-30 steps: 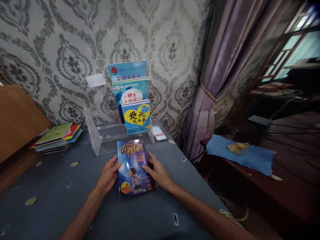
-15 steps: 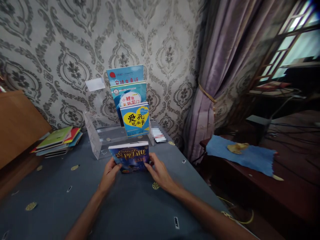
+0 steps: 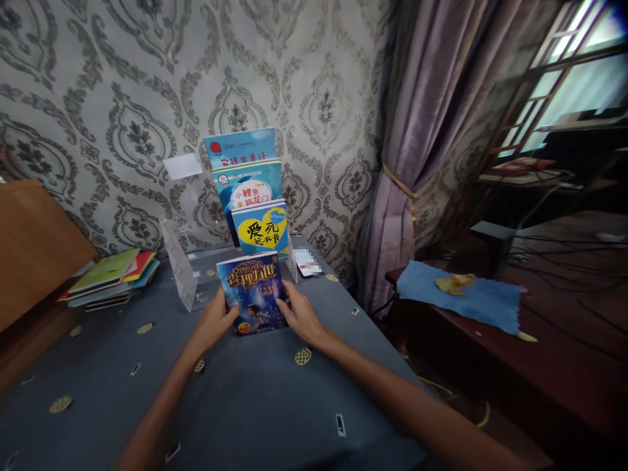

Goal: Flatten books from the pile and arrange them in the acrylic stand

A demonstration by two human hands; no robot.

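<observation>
A dark blue book (image 3: 255,294) with gold lettering stands nearly upright between my hands, its cover facing me. My left hand (image 3: 216,320) grips its left edge, thumb on the cover. On the opposite edge my right hand (image 3: 300,314) is closed the same way. Directly behind it is a blue book with a yellow heart (image 3: 262,227), partly covered. Farther back rise a teal book (image 3: 248,186) and a taller light blue book (image 3: 243,147), stepped in height. These stand toward the right side of a clear acrylic rack (image 3: 177,265).
A stack of colourful books (image 3: 110,278) lies at the left beside a brown wooden panel (image 3: 42,248). A phone-like item (image 3: 307,263), partly pixelated, is right of the rack. At the right, a blue cloth (image 3: 456,297) lies on a dark red surface (image 3: 456,353) near a purple curtain (image 3: 397,229).
Both hands have tipped the dark blue book from leaning back to more upright and raised its top edge, so more of its cover shows. The view has shifted slightly.
</observation>
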